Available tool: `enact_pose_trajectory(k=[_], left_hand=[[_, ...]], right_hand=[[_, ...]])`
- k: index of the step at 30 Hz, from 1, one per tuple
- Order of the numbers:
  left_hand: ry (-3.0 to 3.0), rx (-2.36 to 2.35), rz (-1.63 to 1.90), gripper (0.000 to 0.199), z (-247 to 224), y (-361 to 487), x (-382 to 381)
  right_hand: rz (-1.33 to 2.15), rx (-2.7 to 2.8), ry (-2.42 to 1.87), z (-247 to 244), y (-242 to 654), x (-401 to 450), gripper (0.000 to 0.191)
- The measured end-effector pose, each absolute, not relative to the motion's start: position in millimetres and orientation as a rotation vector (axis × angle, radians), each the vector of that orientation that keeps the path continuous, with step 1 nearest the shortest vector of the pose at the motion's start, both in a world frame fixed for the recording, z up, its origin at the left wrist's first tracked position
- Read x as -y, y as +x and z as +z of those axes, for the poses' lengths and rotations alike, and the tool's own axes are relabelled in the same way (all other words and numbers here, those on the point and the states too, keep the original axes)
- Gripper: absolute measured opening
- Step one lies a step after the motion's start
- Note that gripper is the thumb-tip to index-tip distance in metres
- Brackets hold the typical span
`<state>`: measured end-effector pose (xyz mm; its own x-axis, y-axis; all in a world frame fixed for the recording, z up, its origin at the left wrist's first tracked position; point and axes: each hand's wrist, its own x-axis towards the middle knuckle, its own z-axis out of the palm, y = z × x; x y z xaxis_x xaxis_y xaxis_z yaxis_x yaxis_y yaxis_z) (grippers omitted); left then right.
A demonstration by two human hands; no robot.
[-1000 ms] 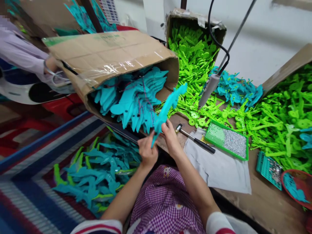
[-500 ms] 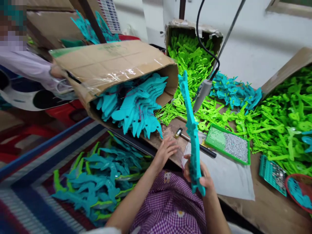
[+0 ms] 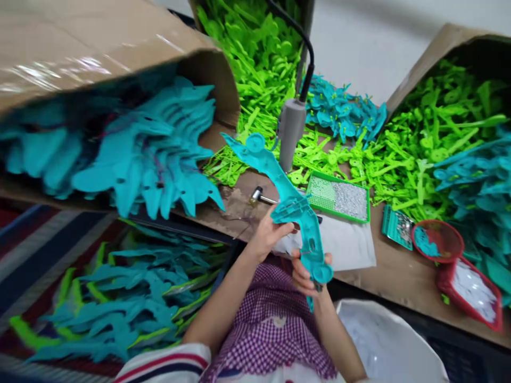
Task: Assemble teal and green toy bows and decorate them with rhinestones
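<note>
I hold a long, curved teal plastic shell [image 3: 285, 183] upright at a slant, its hollow ribbed side facing me. My right hand [image 3: 305, 274] is closed around its lower end. My left hand [image 3: 268, 234] grips its middle, some fingers hidden behind it. Just beyond the shell lies a hammer [image 3: 256, 194] on the bench, its handle partly covered. A grey cylindrical tool [image 3: 291, 133] on a black cable hangs behind the shell. Near it sits a green tray [image 3: 368, 205] of small silvery pieces.
At left, a cardboard box [image 3: 227, 88] lies on its side, full of teal shells. Below it is a pile of teal and green parts [image 3: 131, 298]. Green parts [image 3: 255, 64] heap at the back. Right are a red bowl [image 3: 453, 239], a red tray [image 3: 499, 319] and a white container [image 3: 423, 346].
My left hand has moved from the bench edge onto the shell. The shell has turned from edge-on to show its hollow side. The view has swung right and closer to the bench.
</note>
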<state>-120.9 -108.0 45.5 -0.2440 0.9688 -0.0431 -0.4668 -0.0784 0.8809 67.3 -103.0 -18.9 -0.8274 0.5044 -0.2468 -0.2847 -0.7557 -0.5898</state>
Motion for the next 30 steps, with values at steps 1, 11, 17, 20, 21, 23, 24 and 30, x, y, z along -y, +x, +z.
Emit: enact_pose_trajectory(k=[1,11,17,20,21,23,24,30], left_hand=[[0.721,-1.035,1.601,0.049,43,-114,105],[0.918,-1.451,1.397,0.040,22,-65,136],[1.171,-1.263,1.084,0.053,3,-7,164],[1.287,-1.186,0.913,0.056,6,1,138],[1.293,-1.192,0.898,0.053,6,1,126],[1.305,-1.240,0.916,0.045,4,-1,100],[1.320,-1.268,0.933,0.042,2,-3,88],[1.477,-1.283,0.888,0.039,-12,-9,38]], right_hand=[[2.521,0.759,-0.594,-20,68,102,0.084],[1.784,1.505,-1.226,-26,154,153,0.043],[1.395,1.519,-1.424,-63,169,198,0.039],[1.225,1.559,-1.406,-54,160,177,0.042],[1.187,1.580,-1.406,-47,159,165,0.043],[1.210,1.651,-1.403,-31,164,140,0.043],[1.240,1.680,-1.397,-22,173,128,0.041],[0.423,1.412,-1.653,13,282,40,0.036]])
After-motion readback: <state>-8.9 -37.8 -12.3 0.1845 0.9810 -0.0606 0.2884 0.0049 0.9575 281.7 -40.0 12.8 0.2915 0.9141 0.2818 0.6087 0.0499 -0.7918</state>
